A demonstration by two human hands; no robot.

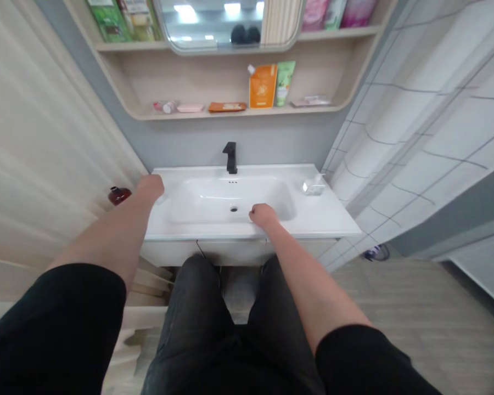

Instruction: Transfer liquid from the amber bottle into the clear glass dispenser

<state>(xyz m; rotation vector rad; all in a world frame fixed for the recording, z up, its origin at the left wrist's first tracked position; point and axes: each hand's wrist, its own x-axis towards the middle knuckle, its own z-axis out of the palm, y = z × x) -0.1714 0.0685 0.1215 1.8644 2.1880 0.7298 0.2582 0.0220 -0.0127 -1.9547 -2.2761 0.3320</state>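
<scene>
My left hand [151, 186] is closed above the left back corner of the white washbasin counter [333, 216]. Its fingers are turned away, so what they hold, if anything, is hidden; a faint pale shape shows just under it. Beside that forearm, partly covered by it, a dark red-brown bottle [119, 195] leans against the curtain side. My right hand [264, 215] is curled into a fist over the front right part of the basin [206, 192]. Whatever is inside that fist cannot be made out. A black faucet [230, 158] stands behind the basin.
A clear pump bottle [313, 186] stands at the counter's right. Above hangs a shelf [189, 82] with an orange pouch [262, 86], a green tube [285, 82] and an orange packet [227, 107]. A cream curtain [45, 137] borders the left; white tiles [428, 109] the right.
</scene>
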